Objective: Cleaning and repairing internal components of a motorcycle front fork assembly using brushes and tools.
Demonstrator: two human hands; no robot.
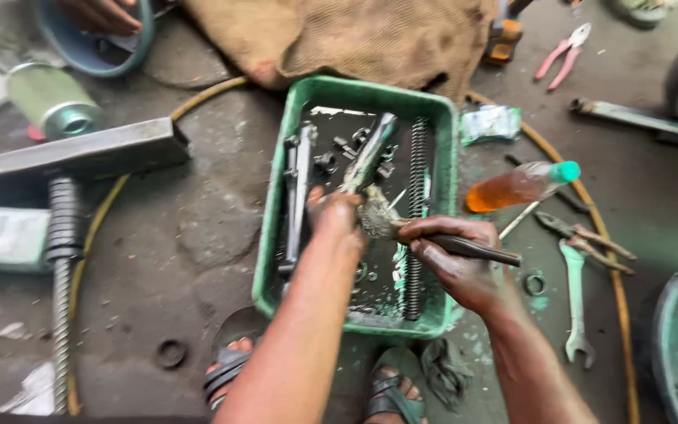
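Note:
A green plastic tray point(272, 235) sits on the oily floor and holds dark liquid, a long coil spring point(416, 212), a flat metal bar point(300, 196) and several small nuts. My left hand point(335, 216) grips a long metal rod point(370, 153) that slants up over the tray. My right hand point(453, 255) holds a dark-handled brush point(402, 228), with its bristles against the lower end of the rod.
A bottle of orange liquid point(519, 186), pliers point(582, 235) and a spanner point(574, 306) lie right of the tray. A big threaded press screw point(63, 243) and steel beam point(80, 153) stand at left. Sacking point(355, 35) lies behind. A hose point(614, 267) curves around. My sandalled feet point(390, 389) are below.

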